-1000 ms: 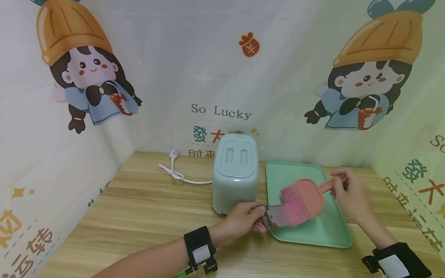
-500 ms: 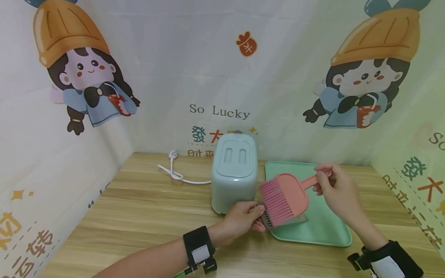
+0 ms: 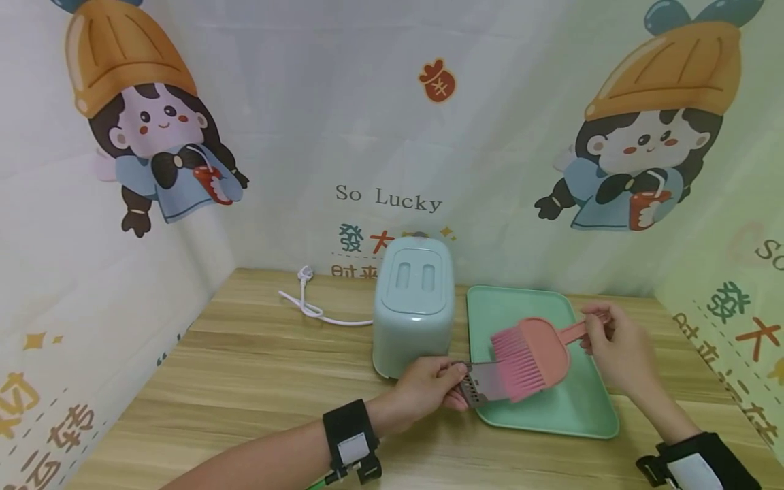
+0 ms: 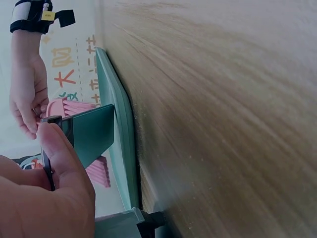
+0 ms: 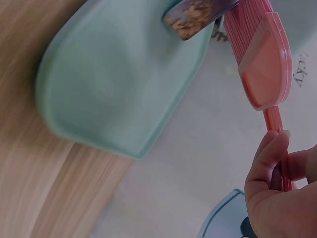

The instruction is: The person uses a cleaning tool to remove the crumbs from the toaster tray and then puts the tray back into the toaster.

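Observation:
In the head view my left hand (image 3: 425, 388) pinches the dark perforated end of a thin metal crumb tray (image 3: 485, 378) beside the toaster (image 3: 413, 306). Tilted, the plate reaches over the near left part of a green serving tray (image 3: 591, 412); in the left wrist view its far edge (image 4: 113, 116) is at the serving tray's rim. My right hand (image 3: 621, 347) grips the handle of a pink brush (image 3: 547, 350), whose bristles lie over the crumb tray's outer part. Brown crumbs or a reflection show on the metal (image 5: 190, 19) in the right wrist view; I cannot tell which.
A white power cord (image 3: 312, 309) with its plug lies on the wooden table (image 3: 275, 381), left of the toaster. Behind the table hangs a printed cloth (image 3: 294, 136), which also closes off both sides.
The brush swept left along the crumb tray toward my left hand, then came back right to about where it was. My left hand stayed nearly still.

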Available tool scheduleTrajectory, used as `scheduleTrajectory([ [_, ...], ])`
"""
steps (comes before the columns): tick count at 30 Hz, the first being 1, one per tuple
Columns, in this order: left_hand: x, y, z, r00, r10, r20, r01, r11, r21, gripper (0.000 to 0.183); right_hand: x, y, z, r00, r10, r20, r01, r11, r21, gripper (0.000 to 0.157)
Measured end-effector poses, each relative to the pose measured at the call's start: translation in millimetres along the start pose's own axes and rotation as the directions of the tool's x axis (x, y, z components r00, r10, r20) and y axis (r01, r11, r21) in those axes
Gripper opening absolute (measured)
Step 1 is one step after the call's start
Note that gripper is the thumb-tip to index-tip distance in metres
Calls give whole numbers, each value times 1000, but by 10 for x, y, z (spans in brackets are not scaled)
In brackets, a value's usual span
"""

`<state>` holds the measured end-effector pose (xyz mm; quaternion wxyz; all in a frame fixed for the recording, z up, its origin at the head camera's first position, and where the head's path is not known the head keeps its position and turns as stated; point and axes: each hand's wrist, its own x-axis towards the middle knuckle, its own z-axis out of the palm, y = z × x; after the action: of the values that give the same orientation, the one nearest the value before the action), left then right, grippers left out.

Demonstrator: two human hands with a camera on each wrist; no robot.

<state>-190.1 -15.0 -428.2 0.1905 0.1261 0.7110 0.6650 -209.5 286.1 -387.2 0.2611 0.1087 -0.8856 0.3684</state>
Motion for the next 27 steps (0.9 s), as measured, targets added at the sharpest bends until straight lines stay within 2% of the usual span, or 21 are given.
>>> scheduleTrajectory([
  [6,-21,19,-3,1000,7,-5,-7,999,33,25,-3,85,-93,999,22,-41,-23,999,-33,18],
  [9,-34,35,-5,1000,8,-9,-8,999,47,22,12,79,-135,995,30,-92,-32,999,-18,18],
  [13,-29,38,-15,999,37,-11,-36,997,71,25,50,-5,-135,986,57,-154,-52,998,35,17],
  [18,-33,62,-8,997,73,-20,-70,991,114,23,53,-109,-56,986,57,-159,-50,998,48,17],
  [27,-67,90,-1,993,105,-46,-99,988,121,24,-32,106,-59,964,158,-212,-155,987,32,20],
])
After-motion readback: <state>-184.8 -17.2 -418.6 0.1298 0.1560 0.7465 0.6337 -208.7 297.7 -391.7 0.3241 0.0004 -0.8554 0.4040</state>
